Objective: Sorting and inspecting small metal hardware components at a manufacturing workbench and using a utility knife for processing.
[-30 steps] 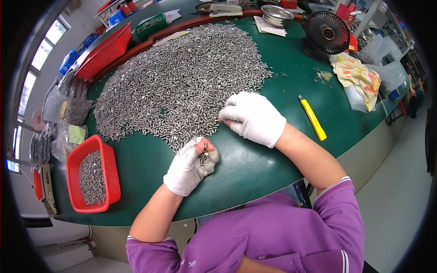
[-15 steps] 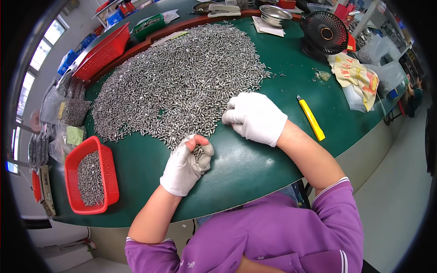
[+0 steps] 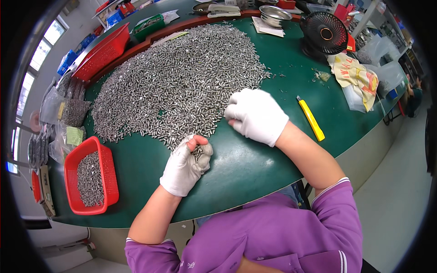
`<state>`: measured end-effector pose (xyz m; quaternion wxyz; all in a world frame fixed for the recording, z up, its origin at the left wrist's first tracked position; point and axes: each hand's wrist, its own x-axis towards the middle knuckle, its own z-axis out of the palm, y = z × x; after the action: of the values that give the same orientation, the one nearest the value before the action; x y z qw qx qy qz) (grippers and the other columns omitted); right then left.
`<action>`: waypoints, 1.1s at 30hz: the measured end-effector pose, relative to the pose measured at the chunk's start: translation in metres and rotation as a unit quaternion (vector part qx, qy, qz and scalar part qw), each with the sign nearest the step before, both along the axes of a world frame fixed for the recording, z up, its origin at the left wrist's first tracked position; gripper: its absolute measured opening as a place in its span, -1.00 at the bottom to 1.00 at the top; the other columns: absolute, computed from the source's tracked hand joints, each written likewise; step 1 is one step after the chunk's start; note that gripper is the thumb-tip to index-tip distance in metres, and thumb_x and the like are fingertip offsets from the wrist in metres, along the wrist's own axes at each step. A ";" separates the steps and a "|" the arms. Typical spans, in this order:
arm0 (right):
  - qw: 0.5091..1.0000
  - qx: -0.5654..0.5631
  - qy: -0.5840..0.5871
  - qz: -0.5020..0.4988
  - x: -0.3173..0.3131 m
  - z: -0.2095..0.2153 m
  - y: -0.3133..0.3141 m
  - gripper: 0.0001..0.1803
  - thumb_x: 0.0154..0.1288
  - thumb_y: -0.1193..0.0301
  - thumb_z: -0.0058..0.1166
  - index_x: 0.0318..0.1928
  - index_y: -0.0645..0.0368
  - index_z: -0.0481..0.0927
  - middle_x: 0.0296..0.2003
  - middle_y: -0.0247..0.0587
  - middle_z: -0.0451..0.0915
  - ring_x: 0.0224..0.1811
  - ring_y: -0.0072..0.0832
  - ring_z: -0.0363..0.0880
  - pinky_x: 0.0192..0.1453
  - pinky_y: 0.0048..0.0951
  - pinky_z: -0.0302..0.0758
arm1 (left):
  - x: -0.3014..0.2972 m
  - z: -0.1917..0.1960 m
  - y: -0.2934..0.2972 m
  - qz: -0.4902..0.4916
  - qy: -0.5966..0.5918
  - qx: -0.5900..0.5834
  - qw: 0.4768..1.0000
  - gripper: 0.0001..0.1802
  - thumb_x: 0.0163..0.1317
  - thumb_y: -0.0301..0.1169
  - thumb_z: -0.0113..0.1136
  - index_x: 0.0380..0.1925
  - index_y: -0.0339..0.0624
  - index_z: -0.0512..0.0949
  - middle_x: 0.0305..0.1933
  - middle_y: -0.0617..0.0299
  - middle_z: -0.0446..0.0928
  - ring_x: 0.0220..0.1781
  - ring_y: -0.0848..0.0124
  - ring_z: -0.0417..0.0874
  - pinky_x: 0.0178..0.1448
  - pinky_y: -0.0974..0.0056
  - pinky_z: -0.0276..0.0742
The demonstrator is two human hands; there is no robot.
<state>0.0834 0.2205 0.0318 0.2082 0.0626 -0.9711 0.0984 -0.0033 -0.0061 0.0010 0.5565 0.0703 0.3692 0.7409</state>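
A broad heap of small, shiny, pin-like metal pieces [image 3: 182, 73] spreads over the green table. My left hand [image 3: 184, 166], in a white glove with bare thumb and fingertip showing, is curled around several of these metal pieces at the heap's near tip. To its right, at the heap's edge, my gloved right hand [image 3: 257, 116] hovers palm down with its fingers bent inward. Its fingertips are mostly hidden, and whatever they pinch cannot be made out. A red plastic basket [image 3: 111, 177] at the left holds more of the same pieces.
A yellow utility knife [image 3: 312, 119] lies right of my right hand. Farther back stand a black fan [image 3: 324, 32], a metal bowl [image 3: 274, 16] and a yellow cloth [image 3: 355, 75]. Bags of pieces [image 3: 75, 110] and another red basket [image 3: 102, 52] line the left side.
My right hand has shifted slightly up and to the right, its fingers a little more tucked in. The left hand stays nearly still around its metal pieces.
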 end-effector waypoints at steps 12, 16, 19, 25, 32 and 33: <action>0.996 -0.074 -0.034 0.034 -0.004 -0.010 -0.005 -0.91 0.06 0.41 0.24 -0.36 -0.02 0.69 -0.38 -0.33 0.58 -0.26 -0.28 0.58 -0.18 -0.25 0.54 | 0.001 0.002 0.000 0.000 0.014 -0.016 1.000 -0.71 0.39 -0.13 0.06 -0.14 -0.10 0.49 -0.27 0.27 0.50 -0.48 0.54 0.35 -0.34 0.40 0.31; 0.994 -0.084 -0.031 0.056 -0.004 -0.012 -0.003 -0.91 0.06 0.41 0.24 -0.36 -0.04 0.69 -0.38 -0.33 0.57 -0.27 -0.28 0.58 -0.19 -0.26 0.53 | 0.000 0.001 -0.001 -0.002 0.016 -0.015 1.000 -0.71 0.39 -0.13 0.05 -0.13 -0.11 0.48 -0.27 0.27 0.50 -0.46 0.54 0.38 -0.32 0.41 0.33; 0.988 -0.082 -0.055 0.120 -0.003 -0.008 -0.007 -0.93 0.04 0.39 0.24 -0.39 -0.07 0.67 -0.40 -0.35 0.56 -0.28 -0.29 0.58 -0.25 -0.27 0.52 | 0.000 0.001 -0.001 -0.009 0.011 -0.009 1.000 -0.71 0.39 -0.14 0.05 -0.13 -0.11 0.48 -0.27 0.27 0.50 -0.46 0.54 0.39 -0.31 0.40 0.34; 0.984 -0.058 -0.086 0.146 -0.004 -0.013 -0.011 -0.94 0.13 0.31 0.21 -0.38 -0.05 0.65 -0.38 -0.33 0.56 -0.26 -0.28 0.57 -0.25 -0.24 0.51 | 0.001 0.003 0.000 -0.001 0.011 -0.022 1.000 -0.71 0.40 -0.12 0.05 -0.13 -0.10 0.48 -0.28 0.29 0.51 -0.46 0.54 0.39 -0.31 0.40 0.35; 0.957 -0.238 -0.028 0.160 -0.004 -0.007 -0.015 -0.86 0.14 0.30 0.25 -0.29 0.02 0.66 -0.32 -0.28 0.57 -0.20 -0.25 0.56 -0.10 -0.26 0.49 | 0.005 0.005 0.002 -0.044 0.034 -0.008 0.998 -0.82 0.37 -0.25 0.18 -0.15 -0.06 0.50 -0.33 0.37 0.51 -0.48 0.63 0.34 -0.36 0.52 0.29; 0.956 -0.242 -0.030 0.164 -0.003 -0.008 -0.017 -0.84 0.14 0.31 0.27 -0.27 0.03 0.67 -0.31 -0.29 0.57 -0.19 -0.26 0.55 -0.08 -0.29 0.49 | 0.005 0.006 0.003 -0.056 0.035 -0.003 0.998 -0.82 0.37 -0.26 0.19 -0.15 -0.07 0.51 -0.34 0.38 0.51 -0.49 0.65 0.33 -0.37 0.53 0.28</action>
<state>0.0805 0.2040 0.0241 0.1685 0.1659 -0.9002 0.3655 0.0021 -0.0032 0.0072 0.5842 0.1145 0.3862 0.7046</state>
